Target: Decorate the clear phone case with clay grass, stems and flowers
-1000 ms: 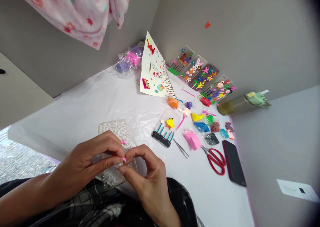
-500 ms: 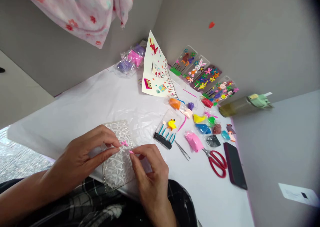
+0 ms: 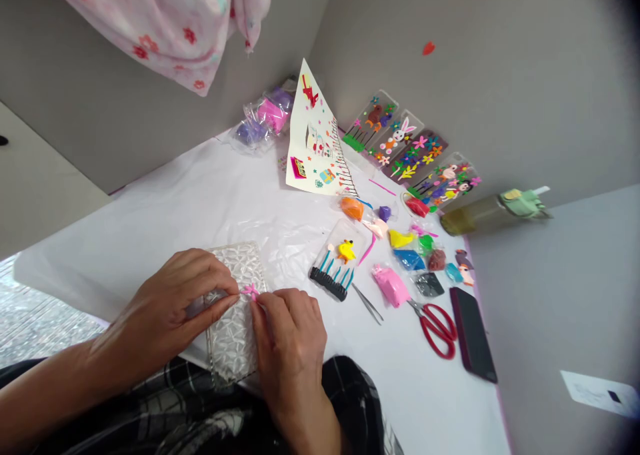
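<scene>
Over a clear textured sheet (image 3: 231,348), both of my hands meet at a small pink clay flower (image 3: 251,289). My left hand (image 3: 183,301) pinches its left side between thumb and forefinger. From the right, the thumb and forefinger of my right hand (image 3: 293,338) are pressed together at the flower's edge; the bit of pink clay between them is mostly hidden. To the right lies a clear phone case (image 3: 334,240) with a yellow clay duck (image 3: 345,250), teal stems and a black clay base. A pair of tweezers (image 3: 369,305) rests beside the case.
Right of the tweezers are a pink clay packet (image 3: 391,285), red-handled scissors (image 3: 439,331) and a dark phone (image 3: 473,335). Several colored clay packets lie behind. Decorated cases (image 3: 400,135) lean on the wall near a bottle (image 3: 493,211) and a standing drawn card (image 3: 313,141).
My right hand has moved left, bringing its pink clay bit against the flower. My left hand keeps its pinch in nearly the same place. The view has shifted slightly.
</scene>
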The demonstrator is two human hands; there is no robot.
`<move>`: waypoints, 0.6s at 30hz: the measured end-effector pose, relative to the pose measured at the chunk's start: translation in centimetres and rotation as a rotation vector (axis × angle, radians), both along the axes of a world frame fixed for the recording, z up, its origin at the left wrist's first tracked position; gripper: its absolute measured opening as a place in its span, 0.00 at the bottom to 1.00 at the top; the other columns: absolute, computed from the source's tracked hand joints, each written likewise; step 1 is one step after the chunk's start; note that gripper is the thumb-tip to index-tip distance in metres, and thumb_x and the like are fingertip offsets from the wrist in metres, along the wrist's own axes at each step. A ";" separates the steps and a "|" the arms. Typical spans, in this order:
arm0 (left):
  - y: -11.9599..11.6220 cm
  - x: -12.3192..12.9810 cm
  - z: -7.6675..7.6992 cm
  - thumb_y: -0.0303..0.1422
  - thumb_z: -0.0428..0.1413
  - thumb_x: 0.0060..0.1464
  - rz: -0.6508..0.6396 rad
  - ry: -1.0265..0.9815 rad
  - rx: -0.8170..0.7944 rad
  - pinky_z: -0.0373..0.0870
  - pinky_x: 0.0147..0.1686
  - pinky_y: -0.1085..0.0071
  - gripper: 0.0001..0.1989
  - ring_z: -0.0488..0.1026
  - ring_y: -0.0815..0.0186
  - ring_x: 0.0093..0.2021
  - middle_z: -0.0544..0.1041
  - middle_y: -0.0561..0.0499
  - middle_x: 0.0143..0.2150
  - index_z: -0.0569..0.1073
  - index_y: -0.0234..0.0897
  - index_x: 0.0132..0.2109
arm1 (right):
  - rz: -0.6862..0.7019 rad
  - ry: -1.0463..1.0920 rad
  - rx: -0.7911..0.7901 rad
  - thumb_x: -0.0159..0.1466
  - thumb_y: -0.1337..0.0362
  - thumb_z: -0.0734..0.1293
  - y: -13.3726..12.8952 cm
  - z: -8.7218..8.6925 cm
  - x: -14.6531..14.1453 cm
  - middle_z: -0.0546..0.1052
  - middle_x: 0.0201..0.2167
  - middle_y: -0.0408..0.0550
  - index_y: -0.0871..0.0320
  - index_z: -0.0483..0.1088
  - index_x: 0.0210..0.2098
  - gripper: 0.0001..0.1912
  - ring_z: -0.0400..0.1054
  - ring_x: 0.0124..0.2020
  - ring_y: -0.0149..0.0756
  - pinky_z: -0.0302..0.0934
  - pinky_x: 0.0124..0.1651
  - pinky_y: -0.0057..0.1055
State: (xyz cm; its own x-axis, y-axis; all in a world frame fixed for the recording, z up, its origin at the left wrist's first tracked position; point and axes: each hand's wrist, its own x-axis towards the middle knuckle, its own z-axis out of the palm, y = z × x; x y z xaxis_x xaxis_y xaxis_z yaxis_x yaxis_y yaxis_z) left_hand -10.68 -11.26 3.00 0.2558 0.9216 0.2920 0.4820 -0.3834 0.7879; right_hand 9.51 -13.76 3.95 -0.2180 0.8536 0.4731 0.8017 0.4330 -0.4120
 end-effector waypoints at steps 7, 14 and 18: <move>0.1 0.0 0.0 0.34 0.56 0.75 -0.010 0.013 0.006 0.65 0.54 0.62 0.09 0.74 0.60 0.47 0.81 0.57 0.41 0.79 0.46 0.43 | 0.002 -0.031 0.013 0.83 0.70 0.62 0.0 -0.1 -0.1 0.77 0.31 0.44 0.52 0.72 0.36 0.18 0.68 0.32 0.41 0.57 0.41 0.40; 0.1 0.0 -0.3 0.33 0.56 0.75 -0.018 -0.007 0.022 0.65 0.54 0.62 0.08 0.74 0.59 0.47 0.81 0.57 0.41 0.79 0.47 0.44 | 0.014 -0.093 0.024 0.80 0.71 0.65 0.1 -0.3 0.0 0.77 0.31 0.44 0.52 0.74 0.38 0.13 0.69 0.32 0.41 0.57 0.41 0.40; 0.2 0.1 -0.3 0.31 0.58 0.74 -0.019 -0.029 0.048 0.64 0.53 0.64 0.07 0.73 0.61 0.46 0.80 0.59 0.41 0.79 0.48 0.45 | -0.015 -0.104 0.023 0.81 0.71 0.64 0.2 -0.3 -0.1 0.76 0.31 0.44 0.52 0.73 0.37 0.15 0.68 0.32 0.42 0.57 0.41 0.40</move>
